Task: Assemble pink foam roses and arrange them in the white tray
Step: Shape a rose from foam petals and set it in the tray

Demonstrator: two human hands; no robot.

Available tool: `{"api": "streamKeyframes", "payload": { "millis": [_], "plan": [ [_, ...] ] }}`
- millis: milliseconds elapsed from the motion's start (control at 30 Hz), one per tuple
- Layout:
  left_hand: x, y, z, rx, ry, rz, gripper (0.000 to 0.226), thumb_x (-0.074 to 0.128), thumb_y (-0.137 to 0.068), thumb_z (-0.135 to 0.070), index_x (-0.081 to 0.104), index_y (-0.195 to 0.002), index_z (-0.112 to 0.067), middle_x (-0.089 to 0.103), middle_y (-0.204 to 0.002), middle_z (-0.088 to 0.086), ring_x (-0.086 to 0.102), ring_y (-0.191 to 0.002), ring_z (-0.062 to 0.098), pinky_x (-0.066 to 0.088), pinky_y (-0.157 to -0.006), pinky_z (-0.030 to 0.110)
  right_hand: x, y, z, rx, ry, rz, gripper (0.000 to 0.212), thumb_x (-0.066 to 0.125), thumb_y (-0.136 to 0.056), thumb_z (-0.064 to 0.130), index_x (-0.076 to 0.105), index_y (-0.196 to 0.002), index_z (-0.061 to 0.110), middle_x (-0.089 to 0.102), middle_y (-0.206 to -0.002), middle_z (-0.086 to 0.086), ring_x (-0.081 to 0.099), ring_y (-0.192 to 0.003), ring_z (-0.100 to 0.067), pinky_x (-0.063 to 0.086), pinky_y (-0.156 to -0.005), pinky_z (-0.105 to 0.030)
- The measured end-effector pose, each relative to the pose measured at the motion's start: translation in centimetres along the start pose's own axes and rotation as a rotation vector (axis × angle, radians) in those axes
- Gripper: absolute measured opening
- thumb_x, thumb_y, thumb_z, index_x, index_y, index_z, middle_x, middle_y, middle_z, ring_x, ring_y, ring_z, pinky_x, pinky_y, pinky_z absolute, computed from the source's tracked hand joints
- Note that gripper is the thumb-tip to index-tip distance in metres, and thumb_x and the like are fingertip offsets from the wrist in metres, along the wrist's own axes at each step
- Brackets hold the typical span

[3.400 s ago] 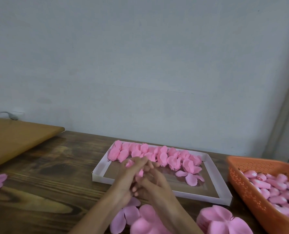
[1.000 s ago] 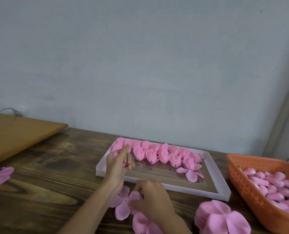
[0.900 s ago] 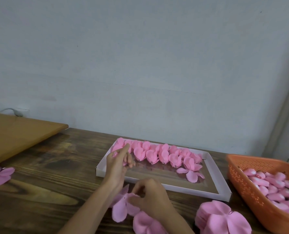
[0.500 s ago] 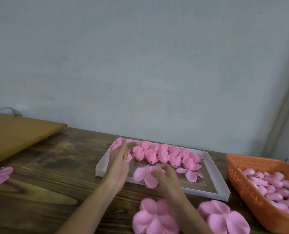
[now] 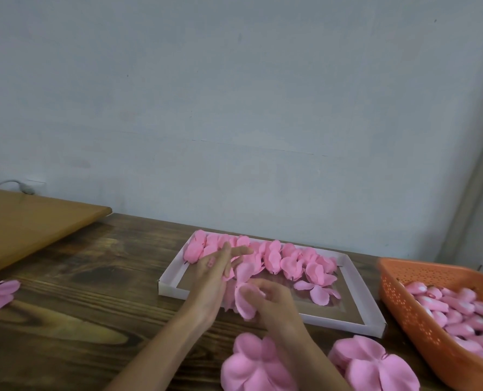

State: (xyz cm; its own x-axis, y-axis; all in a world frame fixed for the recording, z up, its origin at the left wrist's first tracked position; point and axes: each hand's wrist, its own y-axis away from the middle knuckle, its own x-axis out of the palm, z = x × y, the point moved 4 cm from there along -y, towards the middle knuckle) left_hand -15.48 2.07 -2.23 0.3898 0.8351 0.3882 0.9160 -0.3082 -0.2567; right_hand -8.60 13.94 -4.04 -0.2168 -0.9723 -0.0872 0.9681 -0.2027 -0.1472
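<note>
Head view: both hands met over the near-left corner of the tray, mid-wrap!
Petal piece: the soft pink foam petal piece (image 5: 244,294) was up off the table, caught between the two hands.
Right hand: the right hand (image 5: 274,306) had its fingers curled round the piece's lower lobes, gripping it.
Left hand: the left hand (image 5: 212,280) lay nearly straight-fingered along the piece; its palm side was hidden, so I couldn't tell whether it pinched anything.
Tray: the shallow white rectangular tray (image 5: 358,294) held a row of finished pink foam roses (image 5: 274,258) along its far wall.
Technique: likely best to wrap the lobes evenly and lightly, since foam creases, then seat the rose snug against that row.
Supplies: a stack of flat pink petal cutouts (image 5: 251,365) waited nearby, and an orange perforated plastic basket (image 5: 404,306) sat to the right on the dark wooden table (image 5: 79,292).
</note>
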Motion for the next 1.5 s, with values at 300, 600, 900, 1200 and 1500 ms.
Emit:
{"api": "streamKeyframes", "payload": {
  "millis": [300,600,900,1200,1500],
  "plan": [
    [0.8,0.6,-0.4,-0.061,0.031,0.025,0.068,0.055,-0.092,-0.05,0.061,-0.096,0.018,0.075,-0.126,0.01,0.071,-0.118,0.017,0.06,-0.077,0.031,-0.3,0.1,-0.2,0.034,-0.117,-0.084,0.028,0.06,-0.097,0.008,0.062,-0.085,-0.017,0.067,-0.089,-0.037,0.066,-0.075,-0.027,0.054,-0.07,-0.041],
    [1.0,0.8,-0.6,0.0,-0.124,0.087,0.062,0.051,-0.099,-0.049,0.023,-0.056,-0.015,0.077,-0.122,0.006,0.068,-0.112,0.024,0.047,-0.09,0.04,-0.2,0.3,0.3,0.016,-0.155,-0.102,0.023,0.06,-0.098,0.005,0.069,-0.086,-0.012,0.069,-0.078,-0.025,0.069,-0.072,-0.023,0.06,-0.063,-0.033],
    [0.5,0.4,-0.3,-0.037,-0.079,0.019,0.064,0.059,-0.091,-0.053,0.027,-0.059,-0.008,0.077,-0.12,0.008,0.069,-0.121,0.032,0.039,-0.094,0.046,-0.3,0.3,1.0,-0.005,-0.158,-0.058,0.026,0.064,-0.098,0.009,0.076,-0.076,0.003,0.068,-0.072,-0.007,0.069,-0.071,-0.017,0.06,-0.064,-0.03],
    [0.8,0.9,-0.4,-0.074,-0.112,0.054,0.078,0.057,-0.094,-0.053,0.057,-0.104,0.025,0.077,-0.112,0.013,0.068,-0.101,0.033,0.055,-0.084,0.042,-0.2,0.4,0.8,0.037,-0.141,-0.084,0.027,0.065,-0.097,0.011,0.069,-0.08,-0.009,0.071,-0.079,-0.017,0.072,-0.077,-0.025,0.065,-0.071,-0.042],
    [0.4,0.7,-0.4,-0.087,-0.144,0.015,0.046,0.06,-0.091,-0.058,0.08,-0.078,-0.018,0.077,-0.117,0.013,0.075,-0.095,0.025,0.051,-0.085,0.043,-0.6,0.5,1.2,-0.002,-0.102,-0.082,0.023,0.065,-0.098,0.014,0.076,-0.084,-0.001,0.072,-0.09,-0.027,0.074,-0.076,-0.021,0.062,-0.063,-0.035]
  ]
}}
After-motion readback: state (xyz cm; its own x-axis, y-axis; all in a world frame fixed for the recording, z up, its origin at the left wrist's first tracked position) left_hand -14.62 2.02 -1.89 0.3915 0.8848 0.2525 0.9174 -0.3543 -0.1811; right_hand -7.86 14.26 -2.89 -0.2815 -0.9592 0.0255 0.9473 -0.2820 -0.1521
